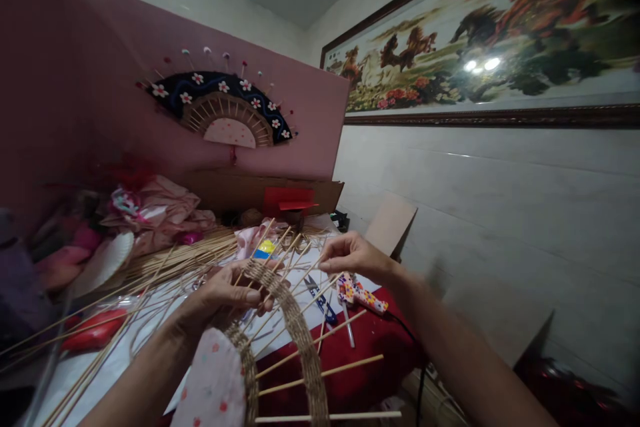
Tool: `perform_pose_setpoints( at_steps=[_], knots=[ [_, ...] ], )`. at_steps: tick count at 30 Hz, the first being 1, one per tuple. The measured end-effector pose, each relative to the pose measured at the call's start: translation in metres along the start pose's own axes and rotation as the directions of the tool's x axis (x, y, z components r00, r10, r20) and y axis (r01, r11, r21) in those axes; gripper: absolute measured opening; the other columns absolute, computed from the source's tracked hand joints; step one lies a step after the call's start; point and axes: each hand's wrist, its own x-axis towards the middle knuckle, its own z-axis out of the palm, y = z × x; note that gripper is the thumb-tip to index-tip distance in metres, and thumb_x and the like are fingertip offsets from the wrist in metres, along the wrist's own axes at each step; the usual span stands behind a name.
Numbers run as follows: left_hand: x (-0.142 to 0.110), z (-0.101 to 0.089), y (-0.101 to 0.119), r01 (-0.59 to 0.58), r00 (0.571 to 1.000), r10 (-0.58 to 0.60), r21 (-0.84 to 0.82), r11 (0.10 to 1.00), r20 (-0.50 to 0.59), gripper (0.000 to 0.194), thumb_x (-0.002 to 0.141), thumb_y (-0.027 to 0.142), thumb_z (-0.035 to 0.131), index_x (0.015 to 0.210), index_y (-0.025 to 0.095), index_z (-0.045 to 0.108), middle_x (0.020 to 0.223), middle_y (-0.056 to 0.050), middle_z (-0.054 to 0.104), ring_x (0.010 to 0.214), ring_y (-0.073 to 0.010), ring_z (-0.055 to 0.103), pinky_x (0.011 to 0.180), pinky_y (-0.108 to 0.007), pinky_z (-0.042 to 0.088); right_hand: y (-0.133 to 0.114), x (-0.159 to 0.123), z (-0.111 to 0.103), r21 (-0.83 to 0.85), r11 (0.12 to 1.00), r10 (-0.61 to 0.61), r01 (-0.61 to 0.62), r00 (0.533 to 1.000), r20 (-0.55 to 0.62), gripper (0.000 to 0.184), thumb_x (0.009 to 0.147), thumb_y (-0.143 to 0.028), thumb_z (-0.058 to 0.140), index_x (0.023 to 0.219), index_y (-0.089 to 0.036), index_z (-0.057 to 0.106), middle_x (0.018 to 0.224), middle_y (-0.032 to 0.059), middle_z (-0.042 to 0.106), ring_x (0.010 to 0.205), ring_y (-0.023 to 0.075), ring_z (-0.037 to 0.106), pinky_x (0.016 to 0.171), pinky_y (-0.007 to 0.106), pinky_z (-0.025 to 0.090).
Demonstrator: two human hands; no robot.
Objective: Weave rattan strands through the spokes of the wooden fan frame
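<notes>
My left hand (235, 290) grips a half-made fan frame (295, 320), thumb on top of its woven band near the upper end. The frame has thin wooden sticks spread out like rays, with two curved bands of brown twine woven across them. At its base is a pale pink cloth piece (215, 380) with red dots. Beside the stick tips, my right hand (353, 255) has thumb and fingers pinched together. What lies in that pinch is too small to make out; a stick's end reaches close to the fingertips.
Scissors (321, 300) with dark blue handles and a flower-patterned glue gun (363, 292) lie past the frame. Long thin sticks (180, 260) cover the table's left side, beside pink cloth (170, 207) and a red bag (95, 330). A finished fan (220, 103) is pinned to the pink board.
</notes>
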Motion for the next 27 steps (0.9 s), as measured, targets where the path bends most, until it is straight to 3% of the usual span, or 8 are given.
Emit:
perform_pose_setpoints(
  at_steps=[3,13,20,27],
  knots=[
    [0.0,0.0,0.002,0.013,0.999,-0.013,-0.01,1.0,-0.029,0.05,0.058,0.019,0.071,0.107,0.013,0.061,0.071,-0.008,0.066,0.062,-0.013,0.056,0.057,-0.021,0.039,0.012,-0.003,0.004,0.048,0.996,0.072,-0.079,0.989,0.127,0.018,0.059,-0.026,0.074,0.068,-0.013,0.067,0.058,-0.0019,0.058,0.053,0.0064,0.048,0.051,0.02,0.035],
    [0.001,0.0,0.002,0.018,1.0,-0.018,0.002,1.0,-0.007,0.051,0.059,0.017,0.07,0.109,0.009,0.06,0.07,-0.008,0.066,0.069,-0.016,0.058,0.069,-0.027,0.042,0.029,-0.004,0.031,0.106,0.975,0.167,-0.198,0.956,0.242,0.025,0.05,-0.023,0.078,0.071,-0.013,0.07,0.067,0.0019,0.066,0.061,0.0098,0.058,0.058,0.021,0.044],
    [0.001,0.001,0.002,0.01,0.998,-0.013,-0.048,0.999,-0.06,0.048,0.056,0.013,0.071,0.103,0.012,0.063,0.083,-0.01,0.068,0.064,-0.0141,0.059,0.063,-0.024,0.044,0.028,-0.004,0.036,0.124,0.976,0.146,-0.176,0.964,0.223,0.02,0.052,-0.02,0.077,0.07,-0.013,0.07,0.06,-0.0002,0.063,0.055,0.0075,0.055,0.055,0.02,0.043],
    [0.003,0.004,0.007,0.012,1.0,-0.011,0.112,0.994,-0.013,0.029,0.059,0.021,0.069,0.083,0.004,0.066,0.065,-0.009,0.064,0.058,-0.0127,0.055,0.056,-0.021,0.04,0.036,-0.005,0.034,0.146,0.973,0.145,-0.177,0.968,0.204,0.02,0.054,-0.019,0.076,0.071,-0.011,0.07,0.057,-0.0001,0.061,0.051,0.0062,0.051,0.052,0.02,0.039]
  ],
)
